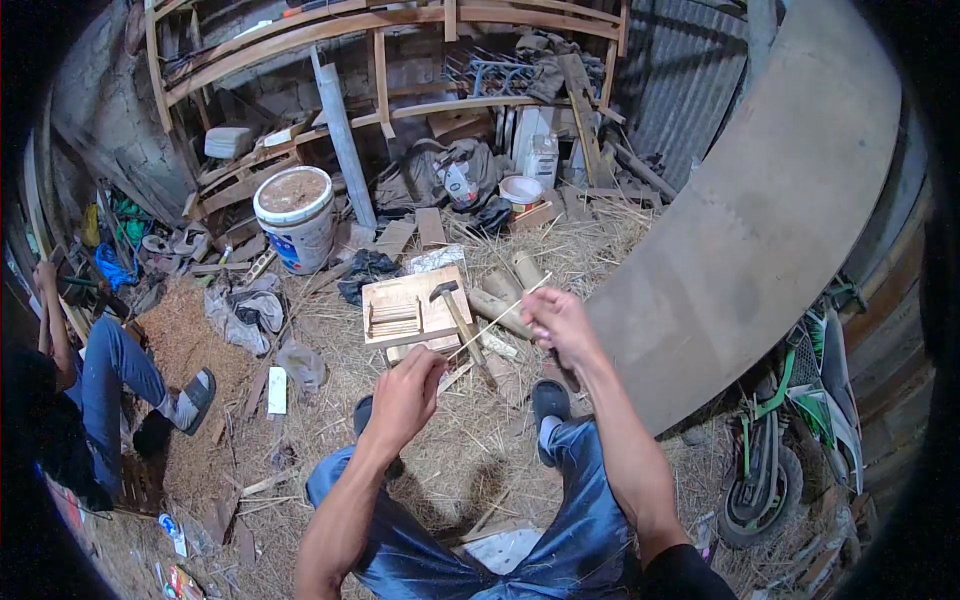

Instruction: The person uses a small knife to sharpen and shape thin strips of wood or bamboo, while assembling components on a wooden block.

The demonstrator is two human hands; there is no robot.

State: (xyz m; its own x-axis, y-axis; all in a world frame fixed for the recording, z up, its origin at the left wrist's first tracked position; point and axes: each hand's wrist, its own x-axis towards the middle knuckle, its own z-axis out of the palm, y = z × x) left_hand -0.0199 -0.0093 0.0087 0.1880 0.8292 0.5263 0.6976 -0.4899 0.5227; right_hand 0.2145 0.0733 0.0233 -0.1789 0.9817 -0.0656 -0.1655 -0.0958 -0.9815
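A thin pale stick [490, 327] slants up to the right between my two hands. My left hand [405, 392] is closed on its lower end. With fingers pinched, my right hand [562, 322] grips it near the upper end, and the tip shows beyond the fingers. Just past the stick lies a light wooden board [385, 290], with several thin sticks in a row [395, 318] on it. A hammer [462, 325] rests with its dark head on the board and its wooden handle toward me. Some round wooden logs [500, 312] lie beside it.
A white bucket [296, 220] stands at the far left, near a wooden frame [400, 25]. On the left sits another person [120, 370] by wood shavings [185, 320]. A large curved sheet [740, 230] leans at right, above a green motorbike [780, 440]. Straw covers the floor.
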